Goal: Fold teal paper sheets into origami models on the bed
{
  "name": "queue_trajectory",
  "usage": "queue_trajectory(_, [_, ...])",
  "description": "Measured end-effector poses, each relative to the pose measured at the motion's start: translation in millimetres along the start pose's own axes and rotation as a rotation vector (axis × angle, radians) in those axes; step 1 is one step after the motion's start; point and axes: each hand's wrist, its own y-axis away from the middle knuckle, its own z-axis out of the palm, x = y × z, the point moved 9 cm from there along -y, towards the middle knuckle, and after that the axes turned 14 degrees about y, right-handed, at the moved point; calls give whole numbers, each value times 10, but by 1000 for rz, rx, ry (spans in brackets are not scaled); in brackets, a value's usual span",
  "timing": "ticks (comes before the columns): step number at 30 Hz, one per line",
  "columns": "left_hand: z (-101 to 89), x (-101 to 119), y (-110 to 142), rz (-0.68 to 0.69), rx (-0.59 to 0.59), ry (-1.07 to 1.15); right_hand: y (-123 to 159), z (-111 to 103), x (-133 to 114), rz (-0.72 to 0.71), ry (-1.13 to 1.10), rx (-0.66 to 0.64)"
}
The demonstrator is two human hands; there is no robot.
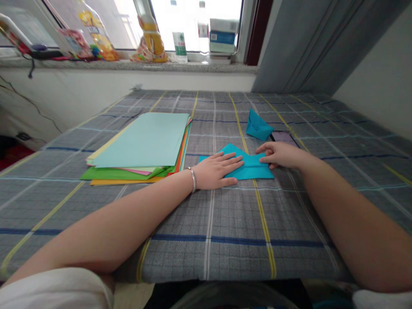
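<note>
A sheet of bright blue folded paper (249,170) lies on the checked cloth in front of me, with crease lines across it and a peak at its far side. My left hand (217,171) presses flat on its left part, fingers stretched and spread, covering some of it. At the paper's right end, my right hand (278,155) has its fingers curled in, with fingertips pinching the edge. Just beyond stands a folded blue paper shape (258,125) with a pointed top. Beside it a phone (285,137) lies partly hidden behind my right hand.
A stack of coloured paper (144,139), pale blue on top, lies left of my left hand. The checked tablecloth (180,262) covers the table to its front edge. Bottles (180,45), snack packs and a box (222,36) stand on the windowsill. A grey curtain (309,47) hangs at right.
</note>
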Motion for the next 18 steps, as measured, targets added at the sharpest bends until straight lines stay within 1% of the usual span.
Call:
queue_trajectory(10, [-21,66,22,64,52,-57,-13,10,-19,8,38,39])
queue_trajectory(14, [-7,77,24,72,31,-50,-8,15,-23,10,75,36])
queue_trajectory(18, [-3,72,20,65,27,-32,-10,5,-40,9,114,63])
